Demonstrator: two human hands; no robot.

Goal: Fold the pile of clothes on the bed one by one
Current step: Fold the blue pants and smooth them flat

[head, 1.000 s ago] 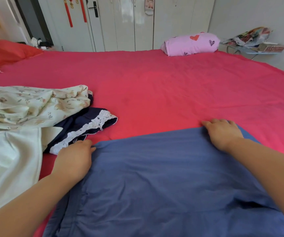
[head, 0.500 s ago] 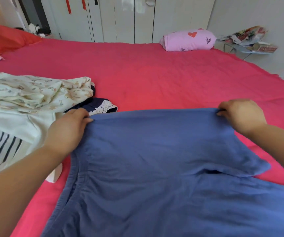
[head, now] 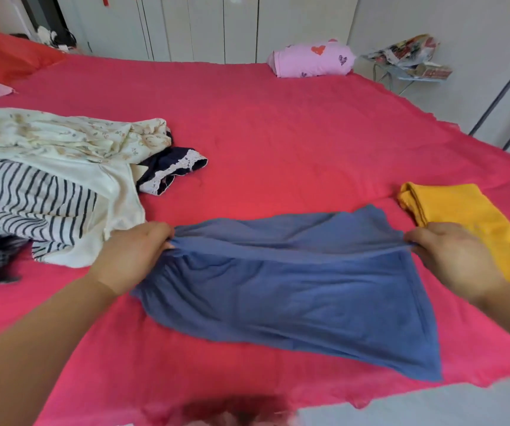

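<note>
A blue garment lies doubled over on the red bed sheet in front of me. My left hand grips its left end at the fold, and my right hand grips its right end. The fold edge is stretched between both hands, slightly lifted. To the left lies the unfolded pile: a cream floral piece, a striped top and a dark piece with white lace trim.
A folded yellow garment lies right of the blue one, partly behind my right hand. A pink heart-print pillow sits at the far side, a red pillow far left. The bed's near edge runs along the bottom right.
Both hands lifted the far edge of the blue garment and brought it toward me, doubling it over. The view tilted down, and the yellow garment came into sight.
</note>
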